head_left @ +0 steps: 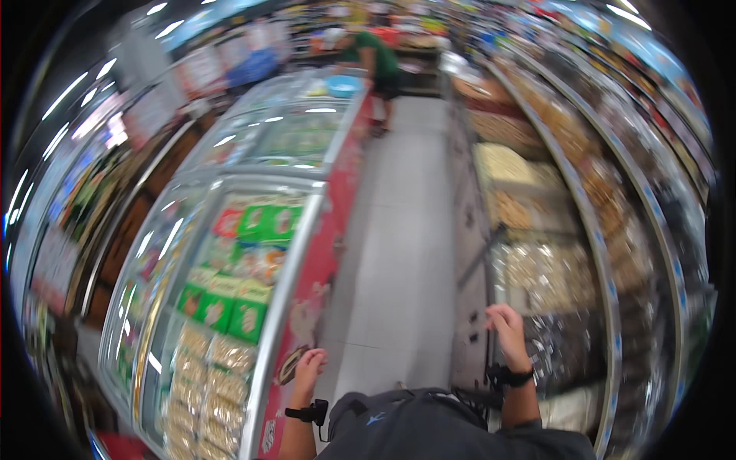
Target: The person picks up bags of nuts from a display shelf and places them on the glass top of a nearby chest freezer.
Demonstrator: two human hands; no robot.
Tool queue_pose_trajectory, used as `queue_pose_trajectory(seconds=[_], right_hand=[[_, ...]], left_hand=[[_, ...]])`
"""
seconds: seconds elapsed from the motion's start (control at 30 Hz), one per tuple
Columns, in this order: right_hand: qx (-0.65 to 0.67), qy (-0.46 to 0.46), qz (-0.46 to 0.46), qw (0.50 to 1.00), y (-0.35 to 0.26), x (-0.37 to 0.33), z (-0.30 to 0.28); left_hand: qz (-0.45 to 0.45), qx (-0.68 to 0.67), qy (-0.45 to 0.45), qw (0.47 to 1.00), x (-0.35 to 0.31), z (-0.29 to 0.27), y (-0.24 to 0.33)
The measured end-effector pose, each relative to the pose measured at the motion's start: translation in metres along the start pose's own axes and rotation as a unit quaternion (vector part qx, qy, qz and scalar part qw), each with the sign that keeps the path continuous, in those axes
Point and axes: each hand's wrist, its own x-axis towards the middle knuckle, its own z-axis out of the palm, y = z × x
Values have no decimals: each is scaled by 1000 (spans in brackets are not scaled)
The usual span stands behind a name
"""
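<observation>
I stand in a shop aisle with both forearms raised at my sides. My left hand (309, 369) is beside the red side of a chest freezer (313, 253), its fingers loosely closed with nothing visible in them. My right hand (509, 331) hangs near the edge of a bin of dark packets (563, 345). Its fingers are bent but apart, and it holds nothing. Each wrist wears a black band. Under the freezer's glass lie green packs (249, 318) and pale bagged goods (222, 376).
A grey tiled floor (395, 268) runs between the freezers and the bins. Clear bagged food (544, 272) and a pale yellow heap (506, 165) lie on the right. Far ahead, a person in a green shirt (376, 55) leans over the freezer, near a blue basin (343, 85).
</observation>
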Motion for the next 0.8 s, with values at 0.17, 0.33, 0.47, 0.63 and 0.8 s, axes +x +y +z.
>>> queue_pose_trajectory(seconds=[0.17, 0.33, 0.47, 0.63, 0.8], right_hand=[[19, 66, 1, 998, 18, 8, -40], [41, 97, 39, 994, 35, 12, -62], [78, 110, 83, 987, 68, 31, -80], [110, 161, 158, 968, 119, 71, -105], [191, 264, 255, 911, 139, 120, -109]], left_hand=[[12, 48, -122, 991, 48, 73, 35], [-17, 140, -165, 976, 104, 134, 44], [-39, 176, -223, 958, 146, 179, 54], [-53, 208, -272, 938, 218, 235, 77], [-37, 233, -325, 916, 294, 294, 122]])
